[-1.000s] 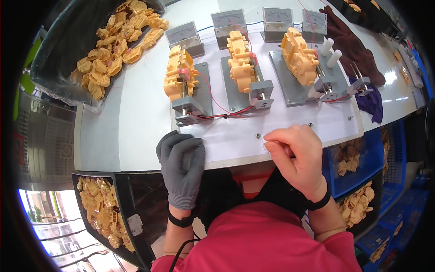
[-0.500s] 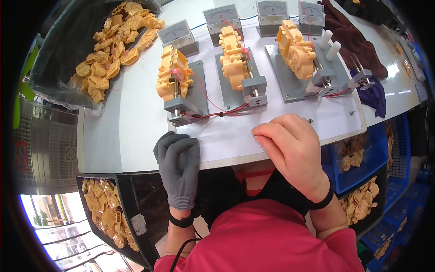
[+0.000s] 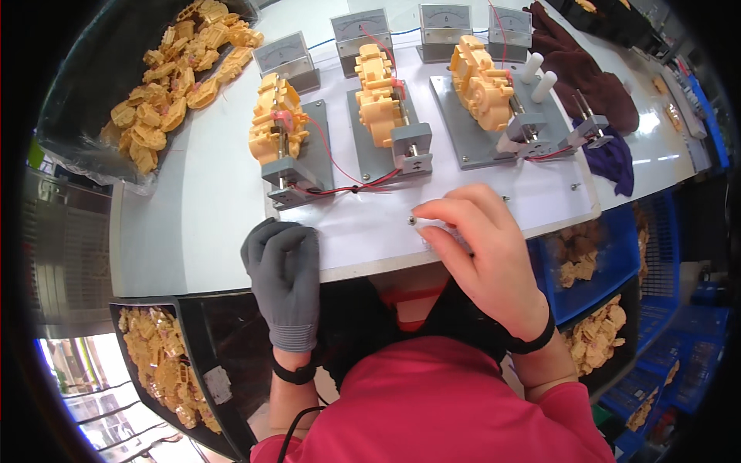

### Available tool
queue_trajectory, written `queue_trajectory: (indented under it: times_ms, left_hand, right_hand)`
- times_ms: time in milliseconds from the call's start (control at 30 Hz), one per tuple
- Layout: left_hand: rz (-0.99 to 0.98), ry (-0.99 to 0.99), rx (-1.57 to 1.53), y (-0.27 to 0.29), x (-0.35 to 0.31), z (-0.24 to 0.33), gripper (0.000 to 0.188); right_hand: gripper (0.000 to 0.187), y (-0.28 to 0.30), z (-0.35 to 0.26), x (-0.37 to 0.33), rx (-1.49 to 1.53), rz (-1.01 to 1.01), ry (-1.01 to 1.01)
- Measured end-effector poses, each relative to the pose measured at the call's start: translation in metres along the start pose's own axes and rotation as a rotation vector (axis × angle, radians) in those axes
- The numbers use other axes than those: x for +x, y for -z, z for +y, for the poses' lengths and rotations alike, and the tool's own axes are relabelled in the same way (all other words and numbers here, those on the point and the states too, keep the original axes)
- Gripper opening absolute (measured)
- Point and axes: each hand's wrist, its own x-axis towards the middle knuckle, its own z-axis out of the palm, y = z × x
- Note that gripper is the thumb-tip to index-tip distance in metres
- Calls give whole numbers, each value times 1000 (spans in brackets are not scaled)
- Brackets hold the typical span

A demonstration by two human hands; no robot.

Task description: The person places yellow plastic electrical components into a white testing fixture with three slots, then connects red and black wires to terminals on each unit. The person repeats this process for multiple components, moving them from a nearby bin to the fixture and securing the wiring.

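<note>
My left hand (image 3: 284, 262), in a grey glove, rests at the front edge of the white table with its fingers curled in and nothing visible in them. My bare right hand (image 3: 482, 258) hovers over the edge, thumb and forefinger apart. Just by its forefinger tip is a small metal screw head (image 3: 411, 221) on the white sheet. Beyond my hands stand three grey fixtures, each bearing a yellow plastic gear-like housing: left (image 3: 272, 123), middle (image 3: 378, 96) and right (image 3: 485, 85). Red wires (image 3: 378, 184) run between the left and middle fixtures.
Several analog meters (image 3: 363, 38) line the back. A black plastic-lined bin (image 3: 73, 92) of yellow parts is at left, another box (image 3: 197, 339) below. Two white pegs (image 3: 545, 86) stand beside the right fixture. Dark cloths (image 3: 587, 77) lie at right, above a blue crate (image 3: 540, 289).
The whole view has shifted, so the table sits further left. My right thumb and forefinger have parted, uncovering the screw head. My left hand keeps its curled pose.
</note>
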Motion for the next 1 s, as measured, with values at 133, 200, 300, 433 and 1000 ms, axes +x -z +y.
queue_trajectory:
  times_ms: [133, 200, 300, 433, 1000]
  left_hand:
    - [15, 4, -15, -2, -1, -1, 14]
    - [-47, -19, 24, 1, -1, -2, 13]
    - [-27, -3, -9, 0, -1, -3, 13]
    - [6, -6, -6, -1, 0, 1, 15]
    - [-57, 6, 42, 3, 0, 1, 14]
  right_hand:
    - [17, 37, 10, -17, -236, 144, -24]
    - [16, 47, 12, -20, -265, 169, -187]
    - [15, 51, 28, -23, -389, 84, -180]
    - [9, 46, 32, -18, -410, 71, -146]
    - [11, 49, 37, -18, -437, 39, -147]
